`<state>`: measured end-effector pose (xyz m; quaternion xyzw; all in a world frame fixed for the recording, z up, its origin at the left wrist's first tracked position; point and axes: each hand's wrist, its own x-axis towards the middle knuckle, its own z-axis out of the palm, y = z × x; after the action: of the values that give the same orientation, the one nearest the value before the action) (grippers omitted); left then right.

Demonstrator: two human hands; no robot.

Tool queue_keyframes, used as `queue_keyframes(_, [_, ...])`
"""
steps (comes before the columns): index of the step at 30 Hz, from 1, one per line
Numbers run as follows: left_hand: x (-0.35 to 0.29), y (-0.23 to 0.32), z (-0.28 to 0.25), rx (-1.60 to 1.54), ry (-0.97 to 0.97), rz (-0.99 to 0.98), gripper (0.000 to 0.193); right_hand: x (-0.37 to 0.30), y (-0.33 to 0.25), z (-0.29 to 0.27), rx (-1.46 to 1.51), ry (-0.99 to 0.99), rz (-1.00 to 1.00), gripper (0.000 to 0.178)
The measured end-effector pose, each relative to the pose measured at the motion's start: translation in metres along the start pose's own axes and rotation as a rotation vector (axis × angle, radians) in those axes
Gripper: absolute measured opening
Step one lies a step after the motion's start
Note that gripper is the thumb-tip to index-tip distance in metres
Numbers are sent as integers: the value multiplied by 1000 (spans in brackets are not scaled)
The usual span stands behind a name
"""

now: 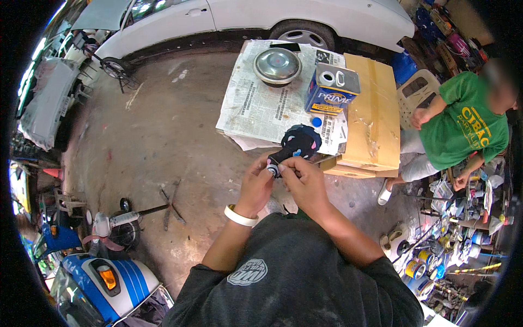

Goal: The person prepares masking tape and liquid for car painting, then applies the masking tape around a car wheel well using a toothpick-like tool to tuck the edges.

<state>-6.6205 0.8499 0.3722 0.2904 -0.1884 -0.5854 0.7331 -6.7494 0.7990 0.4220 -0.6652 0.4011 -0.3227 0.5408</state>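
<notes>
In front of my chest I hold a black cloth bundle with pink, blue and white spots. Its thick end rests by the near edge of the newspaper-covered surface. A narrow end with a black-and-white ringed tip lies between my hands. My left hand, with a pale band at its wrist, is closed on that end. From the other side my right hand pinches it. Just beyond the cloth are a blue cap and a blue rectangular tin with an open spout. A shiny domed metal piece sits farther back.
A cardboard box adjoins the newspaper on the right. A person in a green shirt is beside a plastic chair. A white car stands behind, a blue-and-white motorcycle at lower left. Cans crowd the lower right.
</notes>
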Motion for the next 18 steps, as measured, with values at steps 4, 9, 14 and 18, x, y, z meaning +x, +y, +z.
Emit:
queue_keyframes(4, [-2,-1,6,162,97,35,20,-3,-3,-1,-65,-9,-17,12])
queue_keyframes(9, [-3,2,12,297,109,136,16,-5,6,-1,38,7,-23,11])
queue_keyframes(14, [6,8,-10,271,259,146,12,-14,12,-10,106,-72,128,12])
queue_keyframes(18, [16,26,-13,196,220,142,15,-16,5,-21,352,-53,234,15])
